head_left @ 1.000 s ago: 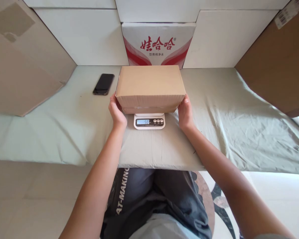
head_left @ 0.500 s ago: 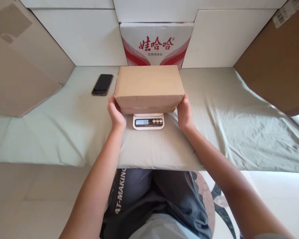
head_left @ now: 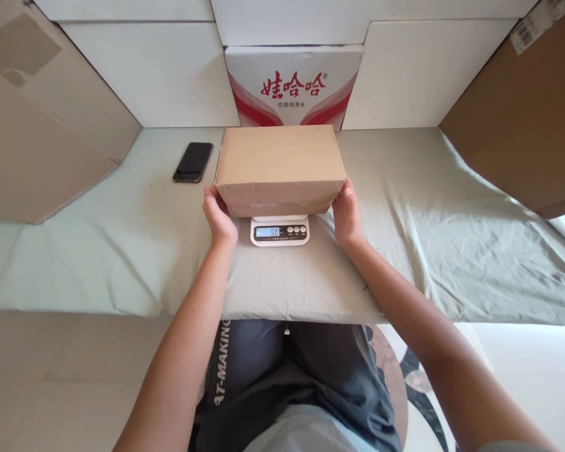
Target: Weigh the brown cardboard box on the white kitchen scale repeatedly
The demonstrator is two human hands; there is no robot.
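— Well, report: what has changed at the scale?

— Very little. My left hand (head_left: 220, 216) and right hand (head_left: 346, 213) remain pressed flat against the two ends of the cardboard box (head_left: 279, 164), fingers curved round its lower corners, holding it between them. The box sits on the white kitchen scale (head_left: 279, 231), whose display shows what looks like 50, same as a second ago.

— So the reading is steady?

— It appears so, which I judge means the box rests settled on the platform, though my hands have not let go, so the figure may not be clean.

— Any shift from the earlier frame?

— Only slight: box, scale and hands sit marginally left in view, a head movement by my judgement. The black phone (head_left: 193, 162) lies unchanged on the counter (head_left: 405, 207), left of the box, before the red-printed carton (head_left: 292, 88).
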